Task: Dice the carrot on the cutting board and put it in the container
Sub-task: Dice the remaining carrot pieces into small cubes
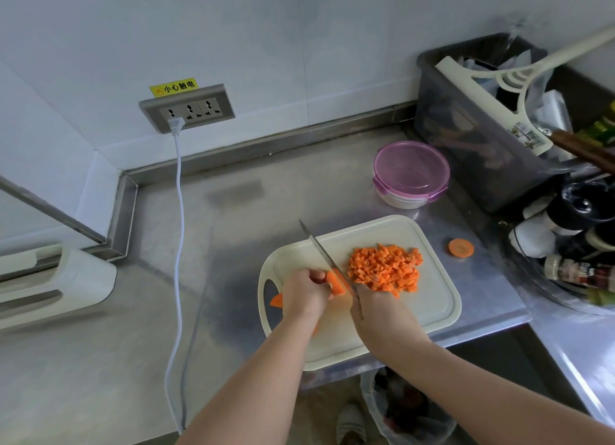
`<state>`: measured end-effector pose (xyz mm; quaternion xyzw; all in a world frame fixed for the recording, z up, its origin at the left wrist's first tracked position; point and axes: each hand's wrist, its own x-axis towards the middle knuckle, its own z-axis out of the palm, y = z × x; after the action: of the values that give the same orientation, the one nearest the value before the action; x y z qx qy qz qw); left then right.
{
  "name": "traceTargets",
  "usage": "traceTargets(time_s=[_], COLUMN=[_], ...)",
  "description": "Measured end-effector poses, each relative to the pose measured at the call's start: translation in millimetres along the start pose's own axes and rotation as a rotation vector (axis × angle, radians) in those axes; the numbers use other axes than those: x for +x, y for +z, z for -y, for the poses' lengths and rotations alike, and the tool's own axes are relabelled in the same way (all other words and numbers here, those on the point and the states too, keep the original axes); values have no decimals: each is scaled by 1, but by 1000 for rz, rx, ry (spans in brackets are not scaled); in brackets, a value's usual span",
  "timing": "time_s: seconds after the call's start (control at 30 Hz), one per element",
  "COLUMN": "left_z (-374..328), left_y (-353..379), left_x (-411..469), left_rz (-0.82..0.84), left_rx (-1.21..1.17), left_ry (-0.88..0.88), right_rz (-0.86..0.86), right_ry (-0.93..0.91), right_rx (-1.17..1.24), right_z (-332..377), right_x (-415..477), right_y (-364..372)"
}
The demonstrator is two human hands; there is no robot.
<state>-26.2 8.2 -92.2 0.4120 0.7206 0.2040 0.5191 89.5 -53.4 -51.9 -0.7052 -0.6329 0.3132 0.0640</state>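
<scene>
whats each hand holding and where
Left hand holds the carrot piece at its left end; right hand grips the knife by its handle, hidden inside the fist.

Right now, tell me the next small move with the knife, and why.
Probably press the knife down through the carrot piece that the left hand holds on the cutting board. That piece is still uncut, while the diced pile lies to its right; the right hand grips the knife, blade right beside it.
</scene>
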Motion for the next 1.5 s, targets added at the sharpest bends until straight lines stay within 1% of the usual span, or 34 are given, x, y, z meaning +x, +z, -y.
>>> traceTargets(time_s=[0.1, 0.3, 0.5, 0.7, 0.87, 1.03, 1.23, 1.5], left_z=[-2, 3, 3, 3, 5, 6, 4, 3], left_y=[-1, -1, -1, 0, -1, -2, -4, -1], left_x=[-2, -1, -1, 0, 5, 6, 1, -4], left_rz=[8, 12, 2, -2, -15, -34, -31, -22], left_rx=[22, 32, 35, 56, 96, 157, 155, 62], left_ry=[26, 40, 59, 65, 78, 94, 110, 78], right_rz=[34, 59, 55, 105, 143, 142, 123, 22], right_ry=[32, 72, 70, 99, 82, 135, 145, 58], right_rx=[-35, -26, -52, -79, -141, -64, 20, 82], right_z=[3, 3, 2, 2, 0, 0, -2, -2], right_x=[-2, -2, 0, 2, 6, 7, 7, -4], right_y=[5, 11, 12, 12, 17, 19, 16, 5])
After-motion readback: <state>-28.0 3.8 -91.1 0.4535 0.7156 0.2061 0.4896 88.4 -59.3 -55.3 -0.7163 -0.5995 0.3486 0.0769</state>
